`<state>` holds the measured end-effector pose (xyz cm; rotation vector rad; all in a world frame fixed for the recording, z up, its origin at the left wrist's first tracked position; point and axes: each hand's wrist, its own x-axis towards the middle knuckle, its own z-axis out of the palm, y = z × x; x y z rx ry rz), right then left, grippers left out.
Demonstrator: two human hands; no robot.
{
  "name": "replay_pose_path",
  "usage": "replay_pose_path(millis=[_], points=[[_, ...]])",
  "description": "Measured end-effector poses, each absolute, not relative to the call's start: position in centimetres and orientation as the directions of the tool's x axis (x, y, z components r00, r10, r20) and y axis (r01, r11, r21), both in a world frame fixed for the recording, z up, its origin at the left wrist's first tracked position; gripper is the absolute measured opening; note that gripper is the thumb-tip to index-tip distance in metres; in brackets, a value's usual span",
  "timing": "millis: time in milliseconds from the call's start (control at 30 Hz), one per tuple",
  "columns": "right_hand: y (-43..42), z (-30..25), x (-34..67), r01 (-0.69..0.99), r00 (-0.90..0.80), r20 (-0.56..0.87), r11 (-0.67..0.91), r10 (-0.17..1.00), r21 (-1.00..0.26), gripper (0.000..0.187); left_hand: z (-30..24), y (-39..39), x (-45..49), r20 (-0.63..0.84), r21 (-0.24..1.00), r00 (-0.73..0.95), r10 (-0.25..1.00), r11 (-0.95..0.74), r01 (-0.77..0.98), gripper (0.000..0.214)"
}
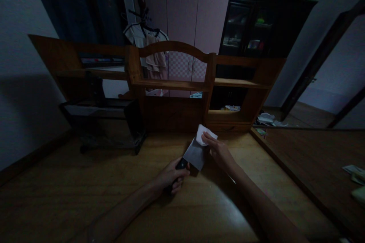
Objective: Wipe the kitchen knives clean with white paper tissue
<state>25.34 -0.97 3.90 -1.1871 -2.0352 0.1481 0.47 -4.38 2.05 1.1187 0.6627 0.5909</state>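
My left hand [174,174] is wrapped round the black handle of a cleaver [196,154], whose broad grey blade points up and to the right above the wooden surface. A folded white tissue [203,135] lies against the far end of the blade. My right hand [218,148] presses it there with the fingertips, and the hand covers part of the tissue and of the blade's right side. Whether the tissue also wraps round behind the blade cannot be seen.
Beneath my hands spreads a light wooden surface [137,205]. A dark-framed rack [105,129] stands on it at the left. Along the back runs a wooden shelf unit [173,85] with open compartments. Clothes [155,51] hang behind it, before a pink wardrobe [182,7].
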Motion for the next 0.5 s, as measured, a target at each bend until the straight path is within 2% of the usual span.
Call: replay_pose_path(millis=[267, 500], points=[[-1.0, 3.5, 25.1, 0.79, -0.197, 0.541, 0.459, 0.818, -0.406, 0.064, 1.9, -4.1, 0.4, -0.151, 0.941, 0.702, 0.696, 0.318, -0.113, 0.026], [-0.1, 2.5, 26.4, 0.826, -0.12, 0.536, 0.384, 0.836, -0.413, 0.062, 2.5, -4.5, 0.5, -0.196, 0.939, 0.676, 0.71, 0.334, -0.078, 0.027]])
